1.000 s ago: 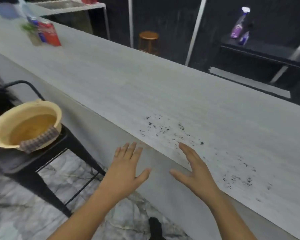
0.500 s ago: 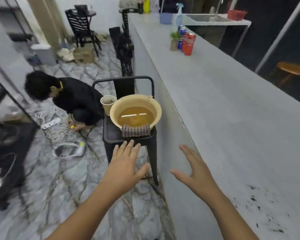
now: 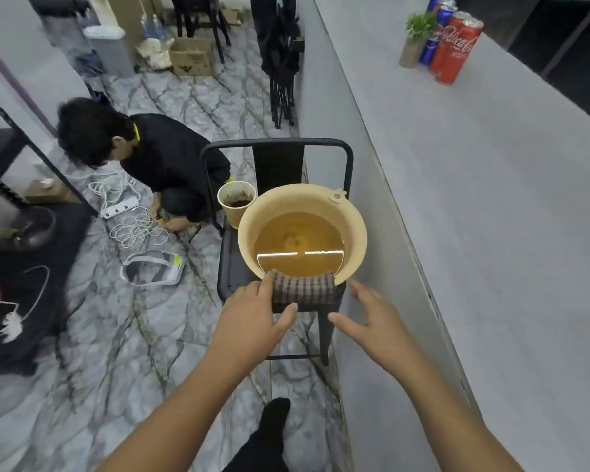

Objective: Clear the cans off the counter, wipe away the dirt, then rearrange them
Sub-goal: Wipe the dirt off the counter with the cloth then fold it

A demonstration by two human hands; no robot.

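Beige basin (image 3: 355, 226) on black chair (image 3: 232, 267), filled with brownish water; checked cloth (image 3: 304, 289) draped over near rim, one part inside, the rest hanging outside. Paper cup (image 3: 234, 209) upright on seat, touching basin's left side, dark residue inside. Chair just beside grey counter (image 3: 491, 199), at its floor-side wall. Left hand (image 3: 252, 321): palm down, fingers slightly parted, thumb out to the right, fingertips at cloth's left edge; actual contact cannot be told. Right hand (image 3: 375, 321): open, fingers spread, thumb pointing left, hovering near cloth's right end, gripping nothing. Cans (image 3: 452, 49) at far end of counter, upright, grouped tight: two red in front, two blue behind, touching small potted plant (image 3: 414, 42) on their left. Counter surface otherwise bare in view; dirt not in view. Marble-pattern floor (image 3: 116, 352) left of chair. Person in black (image 3: 157, 158) crouched on floor beyond chair, beside white cables (image 3: 133, 226) and power strip (image 3: 120, 207). White headset-like device (image 3: 150, 272) on floor nearby. Cardboard box (image 3: 191, 57) and bin (image 3: 109, 49) at far wall. Dark-clad leg (image 3: 269, 434) at bottom centre.
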